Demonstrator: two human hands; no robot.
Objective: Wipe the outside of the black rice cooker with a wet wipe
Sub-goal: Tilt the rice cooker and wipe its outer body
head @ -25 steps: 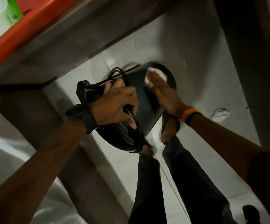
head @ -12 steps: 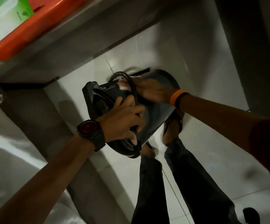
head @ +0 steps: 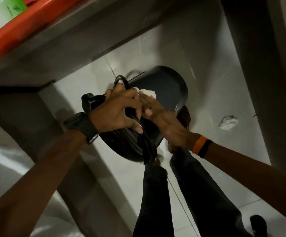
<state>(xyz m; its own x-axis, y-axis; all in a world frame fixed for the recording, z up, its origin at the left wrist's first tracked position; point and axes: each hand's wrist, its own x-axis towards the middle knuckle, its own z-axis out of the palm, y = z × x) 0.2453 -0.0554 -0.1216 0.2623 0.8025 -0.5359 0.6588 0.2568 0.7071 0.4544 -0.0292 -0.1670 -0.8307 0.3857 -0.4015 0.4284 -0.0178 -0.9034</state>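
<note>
The black rice cooker (head: 166, 88) hangs tilted on its side in the air above the white floor, its base turned away from me. My left hand (head: 118, 110) grips its rim together with the looped black cord (head: 145, 144). My right hand (head: 157, 113) lies flat on the cooker's side wall and presses a white wet wipe (head: 148, 93) against it. Part of the wipe sticks out past the fingertips.
A crumpled white wipe (head: 227, 123) lies on the tiled floor (head: 207, 79) to the right. An orange tray (head: 29, 29) holding a green-and-white pack (head: 0, 12) sits on a grey counter (head: 80, 41) at upper left. My legs (head: 181, 194) stand below the cooker.
My right hand has slid with the wipe from the cooker's upper left edge back down over its side wall. My left hand has shifted its grip on the rim and the cooker has turned slightly.
</note>
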